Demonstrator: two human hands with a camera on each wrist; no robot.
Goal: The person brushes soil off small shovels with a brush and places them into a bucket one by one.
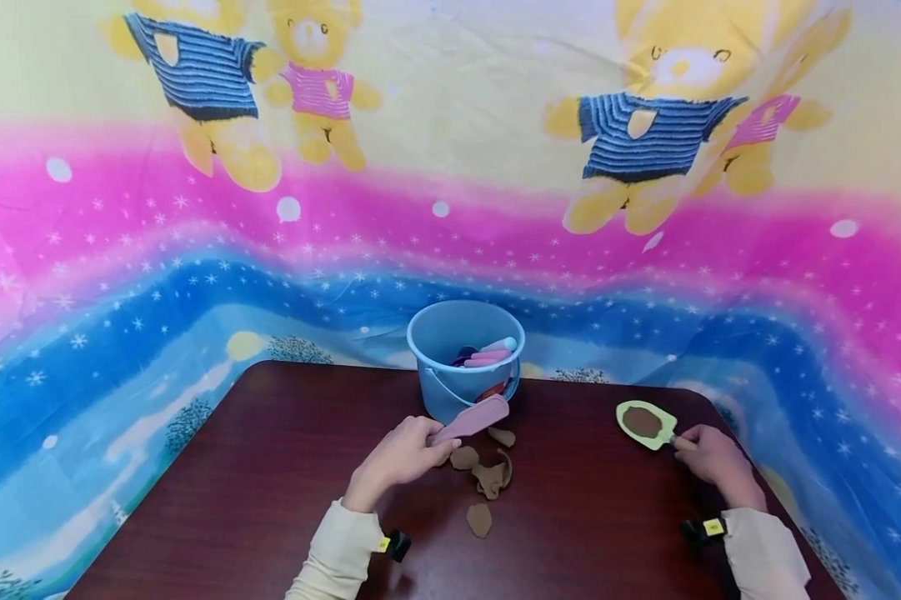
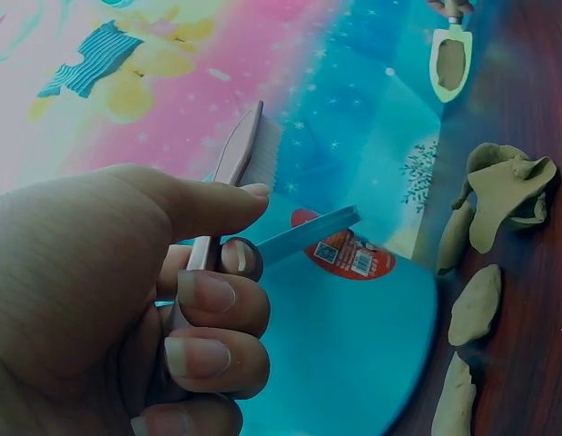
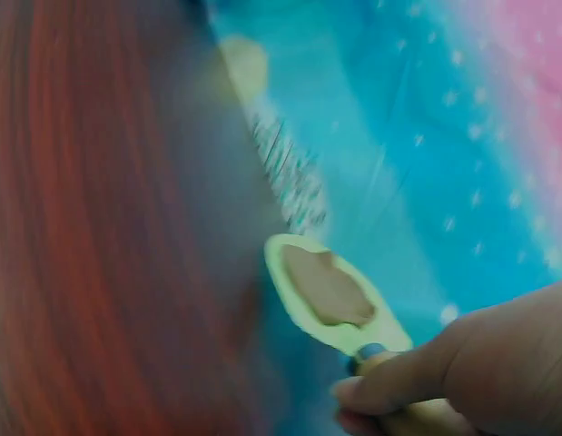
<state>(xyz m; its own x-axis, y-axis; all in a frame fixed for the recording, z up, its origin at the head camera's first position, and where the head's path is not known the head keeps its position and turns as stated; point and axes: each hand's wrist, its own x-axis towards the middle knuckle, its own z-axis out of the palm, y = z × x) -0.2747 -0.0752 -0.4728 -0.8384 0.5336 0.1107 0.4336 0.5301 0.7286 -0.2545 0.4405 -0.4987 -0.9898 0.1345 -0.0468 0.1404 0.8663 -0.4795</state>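
Observation:
My left hand (image 1: 401,454) grips the handle of a pink brush (image 1: 483,414), its flat head just in front of the light blue bucket (image 1: 435,392). Pale bristles (image 2: 265,156) show along one side of it in the left wrist view. Off to the right, my right hand (image 1: 716,462) holds a small yellow-green toy shovel (image 1: 667,427) by its handle. A flat patch of brown clay (image 3: 328,289) lies on the shovel's blade. Between the hands, several brown clay pieces, one of them a curled lump (image 1: 489,481), lie on the table.
Inside the bucket stand several tools with pink handles (image 1: 488,358). The dark red-brown table (image 1: 585,517) has rounded far corners. Behind it hangs a cloth (image 1: 450,242) printed with bears and snowflakes. A loose clay piece (image 1: 479,520) lies nearest the front.

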